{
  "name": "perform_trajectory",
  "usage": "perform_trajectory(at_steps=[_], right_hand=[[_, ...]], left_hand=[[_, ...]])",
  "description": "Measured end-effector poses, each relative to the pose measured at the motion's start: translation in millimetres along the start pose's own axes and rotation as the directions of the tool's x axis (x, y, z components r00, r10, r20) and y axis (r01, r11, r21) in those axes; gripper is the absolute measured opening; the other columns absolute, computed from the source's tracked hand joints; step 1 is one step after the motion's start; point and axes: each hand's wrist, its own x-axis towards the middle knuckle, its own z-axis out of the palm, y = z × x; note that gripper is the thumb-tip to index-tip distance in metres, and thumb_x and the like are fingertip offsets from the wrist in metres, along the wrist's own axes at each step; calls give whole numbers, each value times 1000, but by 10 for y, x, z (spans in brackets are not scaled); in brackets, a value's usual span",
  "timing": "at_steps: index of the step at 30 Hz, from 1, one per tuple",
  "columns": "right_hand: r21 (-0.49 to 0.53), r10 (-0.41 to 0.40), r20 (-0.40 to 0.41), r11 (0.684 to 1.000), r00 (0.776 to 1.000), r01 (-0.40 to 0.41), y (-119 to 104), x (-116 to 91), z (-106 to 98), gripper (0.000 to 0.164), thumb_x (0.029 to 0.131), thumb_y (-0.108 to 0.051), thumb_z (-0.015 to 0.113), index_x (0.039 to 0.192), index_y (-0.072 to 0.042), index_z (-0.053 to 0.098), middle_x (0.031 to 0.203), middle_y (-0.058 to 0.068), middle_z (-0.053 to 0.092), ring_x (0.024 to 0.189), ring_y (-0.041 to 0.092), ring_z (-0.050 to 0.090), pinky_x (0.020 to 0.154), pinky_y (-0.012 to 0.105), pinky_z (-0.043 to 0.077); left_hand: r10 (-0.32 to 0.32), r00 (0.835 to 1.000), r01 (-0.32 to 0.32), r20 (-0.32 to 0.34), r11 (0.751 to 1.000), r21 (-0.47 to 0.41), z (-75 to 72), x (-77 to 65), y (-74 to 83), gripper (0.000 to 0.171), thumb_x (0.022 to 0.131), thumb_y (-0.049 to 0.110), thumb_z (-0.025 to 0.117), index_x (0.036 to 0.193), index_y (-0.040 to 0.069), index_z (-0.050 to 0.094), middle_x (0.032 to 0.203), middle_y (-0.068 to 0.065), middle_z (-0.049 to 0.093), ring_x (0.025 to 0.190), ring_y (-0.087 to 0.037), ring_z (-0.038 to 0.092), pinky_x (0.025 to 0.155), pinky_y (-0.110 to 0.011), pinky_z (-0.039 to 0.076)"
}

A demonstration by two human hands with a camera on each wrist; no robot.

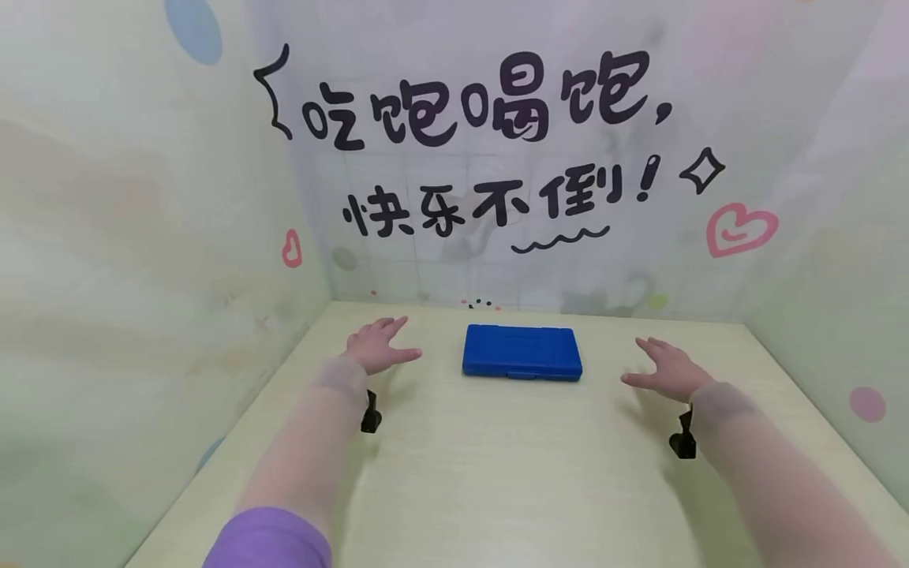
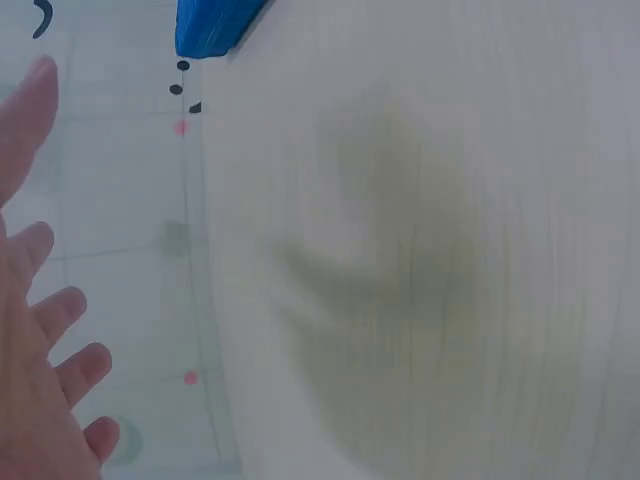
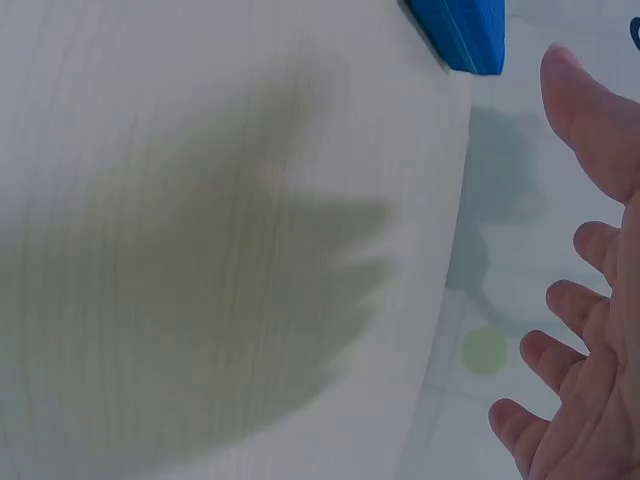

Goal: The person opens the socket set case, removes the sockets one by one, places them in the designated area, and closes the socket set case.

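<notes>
Enclosing the work area, pale walls with black lettering border a light, wood-grained tabletop. Two forearms stretch forward above it, the left one emerging from a purple sleeve. Between the hands, near the tabletop's back edge, lies a closed blue case. Left grip and right grip hover apart from it on either side, fingers spread, thumbs pointing inward.

Shows the right hand along the right edge, with its thumb apart from the four fingers. Catches one corner of a blue case at the top, near the thumb. Includes a pale bench under a broad hand-shaped shadow, plus a wall bearing a green dot.
</notes>
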Motion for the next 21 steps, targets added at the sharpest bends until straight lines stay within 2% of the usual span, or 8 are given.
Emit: perform_trajectory(at_steps=[5, 9, 16, 21], right_hand=[[104, -6, 25, 995, 1000, 4, -196, 78, 184, 93, 89, -57, 58, 150, 3, 22, 151, 32, 20, 136, 53, 17, 105, 68, 19], [167, -16, 28, 986, 999, 11, -353, 129, 334, 88, 91, -52, 59, 150, 2, 23, 151, 31, 22, 137, 51, 18, 107, 65, 19], [121, -46, -34, 991, 998, 50, -517, 254, 548, 78, 92, -43, 61, 148, 3, 31, 151, 29, 25, 137, 50, 21, 107, 63, 22], [99, -63, -67, 993, 996, 70, -613, 333, 643, 77, 91, -43, 63, 147, 0, 34, 153, 26, 24, 138, 49, 20, 107, 63, 22]], left_hand=[[-18, 1000, 18, 1, 996, -91, 228, 29, 204, 84, 84, 68, 55, 152, 23, 32, 154, -13, 29, 137, -42, 27, 104, -65, 21], [-4, 1000, 5, 5, 990, -144, 410, 61, 361, 77, 87, 60, 58, 150, 21, 36, 153, -14, 31, 137, -40, 28, 105, -64, 21], [36, 999, -32, 15, 982, -188, 607, 124, 637, 73, 88, 56, 60, 148, 20, 40, 153, -12, 31, 138, -36, 30, 108, -58, 26], [72, 997, -67, 31, 986, -152, 664, 166, 812, 71, 89, 53, 62, 148, 19, 41, 154, -11, 30, 139, -35, 28, 109, -55, 27]])
